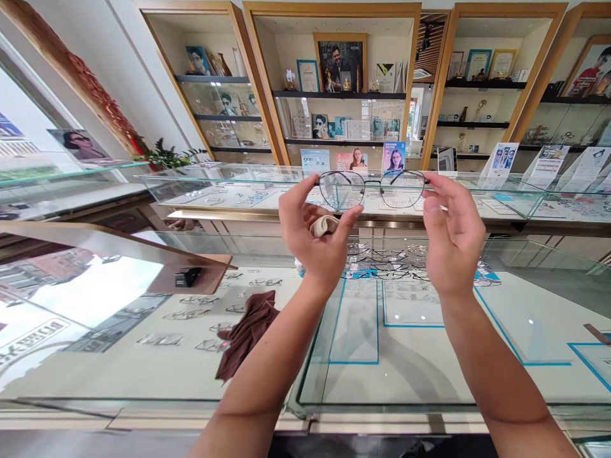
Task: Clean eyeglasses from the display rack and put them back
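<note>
I hold a pair of thin dark-framed glasses up in front of me, lenses facing away. My left hand pinches the left lens rim and also keeps a small beige cloth tucked in the palm. My right hand pinches the right hinge end of the frame. Both hands are raised above a glass display counter.
A crumpled brown cloth lies on the counter top at the left. Several glasses frames lie inside the case below my hands. A second glass counter with brochures stands behind, and wall shelves hold pictures and trophies.
</note>
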`<act>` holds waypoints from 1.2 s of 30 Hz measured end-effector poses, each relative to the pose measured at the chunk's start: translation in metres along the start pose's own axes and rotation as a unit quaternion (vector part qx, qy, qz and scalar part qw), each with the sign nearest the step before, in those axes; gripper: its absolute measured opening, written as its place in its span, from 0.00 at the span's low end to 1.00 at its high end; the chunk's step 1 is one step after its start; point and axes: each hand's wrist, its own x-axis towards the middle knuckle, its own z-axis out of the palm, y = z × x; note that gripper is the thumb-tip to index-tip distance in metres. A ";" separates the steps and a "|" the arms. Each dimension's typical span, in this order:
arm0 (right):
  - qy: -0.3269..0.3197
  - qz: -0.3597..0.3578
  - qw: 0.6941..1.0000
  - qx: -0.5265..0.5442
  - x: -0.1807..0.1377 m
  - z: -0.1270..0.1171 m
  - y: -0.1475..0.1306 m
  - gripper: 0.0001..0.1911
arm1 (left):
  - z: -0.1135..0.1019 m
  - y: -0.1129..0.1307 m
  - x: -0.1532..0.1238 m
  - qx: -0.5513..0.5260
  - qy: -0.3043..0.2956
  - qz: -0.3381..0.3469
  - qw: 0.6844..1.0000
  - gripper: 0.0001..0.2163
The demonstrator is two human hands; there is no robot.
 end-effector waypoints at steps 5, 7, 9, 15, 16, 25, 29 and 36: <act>-0.021 0.061 0.994 0.088 0.006 -0.001 0.012 0.19 | -0.002 0.005 -0.001 0.007 0.023 0.035 0.999 0.30; -0.020 0.069 0.992 0.101 0.007 -0.001 0.014 0.17 | -0.002 0.005 -0.001 0.007 0.022 0.040 0.999 0.30; -0.017 0.071 0.992 0.106 0.007 -0.001 0.014 0.16 | -0.002 0.004 0.000 0.011 0.014 0.037 0.999 0.31; 0.008 0.044 0.991 0.123 0.005 0.000 0.012 0.16 | -0.003 -0.006 0.001 -0.035 -0.027 0.013 0.999 0.33; 0.012 0.041 0.991 0.125 0.005 0.001 0.011 0.16 | -0.003 -0.007 0.001 -0.041 -0.032 0.009 0.999 0.33; 0.009 0.093 0.982 0.167 0.009 0.000 0.016 0.12 | -0.001 0.000 0.000 -0.019 -0.035 0.027 0.999 0.29; -0.014 0.154 0.963 0.221 0.011 -0.003 0.014 0.11 | 0.000 0.003 0.001 -0.010 -0.048 0.011 0.999 0.31; -0.017 0.225 0.937 0.266 0.014 -0.004 0.009 0.12 | -0.002 0.013 0.003 -0.012 -0.050 -0.010 0.999 0.29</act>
